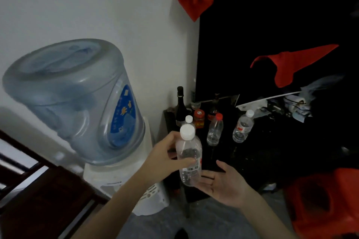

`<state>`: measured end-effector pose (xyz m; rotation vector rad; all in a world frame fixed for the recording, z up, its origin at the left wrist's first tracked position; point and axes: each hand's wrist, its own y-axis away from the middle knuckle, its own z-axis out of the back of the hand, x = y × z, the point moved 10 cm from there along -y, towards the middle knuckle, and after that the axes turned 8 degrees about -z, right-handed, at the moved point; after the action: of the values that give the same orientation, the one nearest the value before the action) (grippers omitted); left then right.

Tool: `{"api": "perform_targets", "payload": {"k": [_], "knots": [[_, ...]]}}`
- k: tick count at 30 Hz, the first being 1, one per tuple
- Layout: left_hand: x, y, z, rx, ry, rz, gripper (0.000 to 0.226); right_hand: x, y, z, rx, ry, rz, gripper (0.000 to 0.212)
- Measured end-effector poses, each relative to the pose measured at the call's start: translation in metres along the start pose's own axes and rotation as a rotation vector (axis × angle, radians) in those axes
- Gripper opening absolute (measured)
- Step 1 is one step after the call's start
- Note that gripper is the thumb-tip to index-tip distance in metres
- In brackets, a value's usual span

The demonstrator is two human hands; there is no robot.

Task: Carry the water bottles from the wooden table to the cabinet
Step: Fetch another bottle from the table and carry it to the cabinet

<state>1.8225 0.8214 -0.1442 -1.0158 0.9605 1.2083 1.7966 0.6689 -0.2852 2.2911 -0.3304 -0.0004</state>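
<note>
Dark cabinet top [252, 153] behind, the left hand [165, 159] grips a light, crushable empty water bottle [189, 153] mid-body, right hand [223, 182] spread beneath.

Behind the clear bottle [189, 159], a second white-capped bottle [188, 119] shows only its cap, while right of it the dark cabinet top [252, 153] is too dim to read and the red stool [328, 205] is cut by the frame's corner.
</note>
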Motion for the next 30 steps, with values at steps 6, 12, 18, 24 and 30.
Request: {"api": "perform_targets", "payload": {"k": [6,12,18,24,30], "knots": [[0.063,-0.056,-0.019,0.125,0.009,0.039,0.061,0.046,-0.061,0.031,-0.104,-0.086,-0.001,0.074],[0.12,-0.077,-0.035,0.152,0.02,0.084,0.065,0.068,-0.109,0.062,-0.171,-0.135,-0.019,0.069],[0.171,-0.086,-0.052,0.175,-0.072,0.092,0.061,0.072,-0.147,0.107,-0.31,-0.213,-0.025,0.065],[0.192,-0.087,-0.06,0.168,-0.179,0.06,0.06,0.066,-0.161,0.13,-0.395,-0.218,0.004,0.061],[0.203,-0.082,-0.074,0.167,-0.198,0.079,0.061,0.07,-0.153,0.136,-0.484,-0.098,0.044,0.049]]}}
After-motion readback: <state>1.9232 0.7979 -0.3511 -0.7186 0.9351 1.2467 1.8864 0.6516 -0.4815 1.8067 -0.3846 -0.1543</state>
